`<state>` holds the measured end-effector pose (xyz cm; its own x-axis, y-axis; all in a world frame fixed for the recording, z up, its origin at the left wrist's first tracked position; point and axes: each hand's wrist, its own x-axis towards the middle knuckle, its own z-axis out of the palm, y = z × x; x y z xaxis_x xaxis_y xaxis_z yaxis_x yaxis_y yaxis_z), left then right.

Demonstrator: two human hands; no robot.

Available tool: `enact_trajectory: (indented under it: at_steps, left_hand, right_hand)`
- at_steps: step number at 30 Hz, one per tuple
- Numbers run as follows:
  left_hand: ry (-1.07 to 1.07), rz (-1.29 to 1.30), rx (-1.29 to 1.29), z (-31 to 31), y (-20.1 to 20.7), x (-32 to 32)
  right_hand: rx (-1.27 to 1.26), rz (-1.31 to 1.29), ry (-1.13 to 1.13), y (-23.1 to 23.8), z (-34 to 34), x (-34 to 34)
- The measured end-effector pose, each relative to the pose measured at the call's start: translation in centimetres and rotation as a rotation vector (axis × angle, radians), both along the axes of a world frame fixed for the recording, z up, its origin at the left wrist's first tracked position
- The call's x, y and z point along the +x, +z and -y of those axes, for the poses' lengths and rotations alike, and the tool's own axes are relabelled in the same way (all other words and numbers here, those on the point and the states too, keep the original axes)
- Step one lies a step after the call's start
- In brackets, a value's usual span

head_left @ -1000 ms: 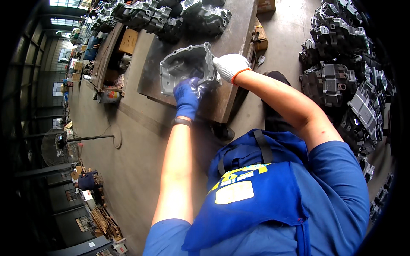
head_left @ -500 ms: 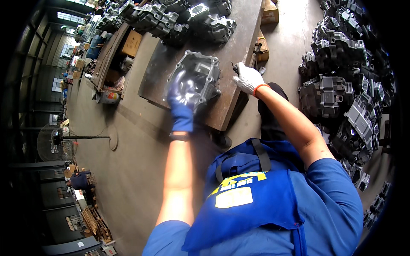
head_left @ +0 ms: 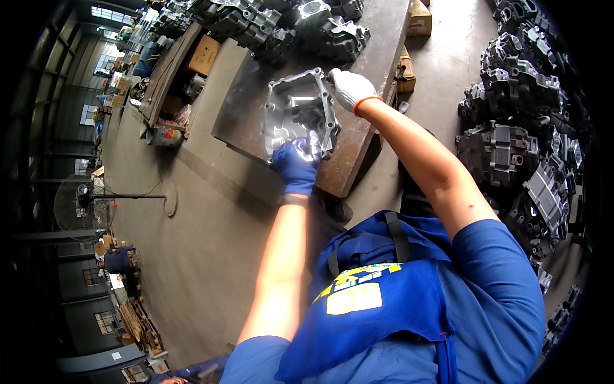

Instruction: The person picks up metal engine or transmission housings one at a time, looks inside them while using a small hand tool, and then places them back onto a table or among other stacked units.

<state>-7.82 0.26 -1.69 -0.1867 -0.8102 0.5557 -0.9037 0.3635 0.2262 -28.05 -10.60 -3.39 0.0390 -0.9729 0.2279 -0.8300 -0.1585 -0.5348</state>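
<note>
A grey cast-metal housing (head_left: pixel 299 100), open like a box with bolt holes around its rim, stands tilted on the dark metal table (head_left: pixel 246 102), its hollow facing me. My left hand (head_left: pixel 298 159), in a blue glove, is closed on the housing's near lower rim, thumb laid over the edge. At the housing's upper right corner, my right hand (head_left: pixel 352 89) in a white knitted glove has curled fingers against the rim. Whatever those fingers hold is hidden now; a small dark tool with a thin tip showed there earlier.
Similar castings (head_left: pixel 332 35) crowd the table's far end. A tall stack of castings (head_left: pixel 511 83) rises on the right. Cardboard boxes (head_left: pixel 419 19) sit beyond the table's right edge. At left are a wooden bench (head_left: pixel 167 80) and a standing fan (head_left: pixel 80 197).
My right hand has moved left from beside the table edge onto the housing's rim. The left hand, blurred before, now grips the near rim, and the housing is turned more toward me.
</note>
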Motion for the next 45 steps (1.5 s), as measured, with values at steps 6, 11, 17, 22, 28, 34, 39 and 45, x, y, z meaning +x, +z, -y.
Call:
enact_trajectory:
  at_steps: [6, 11, 17, 22, 28, 34, 39, 45]
  left_hand:
    - [-0.018, 0.014, 0.0, 0.2, -0.3, 0.4]
    - [0.002, 0.002, 0.001, 0.2, -0.9, 0.8]
    - [0.076, 0.026, 0.154, 0.1, -0.8, 0.7]
    - [0.12, 0.0, 0.189, 0.2, -0.8, 0.7]
    - [0.157, 0.004, 0.216, 0.1, -0.5, 0.3]
    - [0.11, 0.011, 0.143, 0.0, -0.3, 0.3]
    - [0.17, -0.003, 0.188, 0.1, -0.2, -0.5]
    - [0.233, 0.027, 0.175, 0.2, -0.7, -1.0]
  right_hand:
    - [0.148, -0.031, -0.01, 1.2, 1.5, 0.8]
    - [0.177, -0.1, 0.145, 0.9, 1.0, 0.1]
    - [0.07, 0.05, 0.292, 0.2, -2.5, -2.4]
    - [0.119, -0.038, 0.136, 0.2, -5.0, -0.6]
    - [0.13, -0.116, 0.118, 2.2, -7.2, 0.4]
    - [0.116, -0.059, 0.251, 2.1, -9.3, -0.7]
    - [0.123, -0.037, 0.141, 1.3, -11.8, 1.2]
    - [0.183, -0.053, 0.015, 1.6, -12.5, 2.3]
